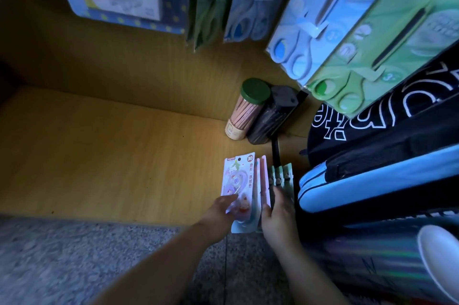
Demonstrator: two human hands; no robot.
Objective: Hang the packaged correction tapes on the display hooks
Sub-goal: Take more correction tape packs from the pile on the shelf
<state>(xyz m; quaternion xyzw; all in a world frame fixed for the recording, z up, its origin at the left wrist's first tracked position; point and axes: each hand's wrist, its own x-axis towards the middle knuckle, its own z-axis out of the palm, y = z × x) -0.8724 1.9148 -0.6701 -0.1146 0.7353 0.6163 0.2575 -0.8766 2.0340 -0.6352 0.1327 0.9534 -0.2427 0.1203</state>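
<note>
Below, left hand (218, 210) flat on front tape pack (239, 175), right hand (279, 215) gripping stacked packs (264, 175)

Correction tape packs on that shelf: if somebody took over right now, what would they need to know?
Left hand: fingers rest flat on the top pack.
Right hand: grips the right side of the stack of packs.
The stack lies on the wooden shelf, below hanging scissors packs.
Done: no pack seen hung.
Left: lift the packs and hang each on a hook; no free hook is in view.
</note>
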